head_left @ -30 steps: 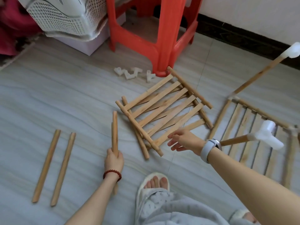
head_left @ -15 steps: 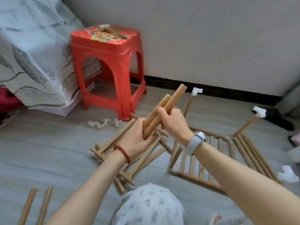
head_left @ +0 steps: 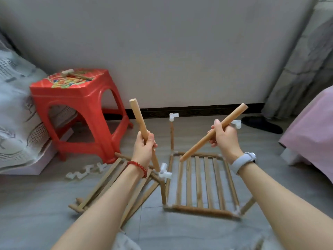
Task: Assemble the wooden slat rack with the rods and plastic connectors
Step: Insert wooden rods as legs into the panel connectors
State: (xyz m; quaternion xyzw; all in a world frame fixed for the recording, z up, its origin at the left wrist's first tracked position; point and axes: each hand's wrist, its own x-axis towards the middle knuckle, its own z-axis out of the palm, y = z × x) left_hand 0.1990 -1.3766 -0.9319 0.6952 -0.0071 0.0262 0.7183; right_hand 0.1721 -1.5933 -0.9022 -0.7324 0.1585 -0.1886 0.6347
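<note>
My left hand (head_left: 145,147) grips a wooden rod (head_left: 139,121) held nearly upright, its lower end close to a white plastic connector (head_left: 164,171). In my right hand (head_left: 224,138) is a second wooden rod (head_left: 232,116), slanting down to the left over the slat panel (head_left: 200,183) that lies on the floor with rods and connectors at its corners. One upright rod on that panel carries a white connector (head_left: 173,116) on top. Further loose slat panels (head_left: 115,179) lie stacked under my left forearm. Several spare white connectors (head_left: 84,171) sit on the floor by the stool.
A red plastic stool (head_left: 81,112) stands at the left with a wooden mallet (head_left: 73,74) on top. A covered basket (head_left: 16,123) is at the far left, a pink bed edge (head_left: 311,134) at the right, a dark slipper (head_left: 261,124) by the wall.
Both rods were held together in front of me; now each hand holds one and they have moved apart. The view has swung to the right, over the assembled panel.
</note>
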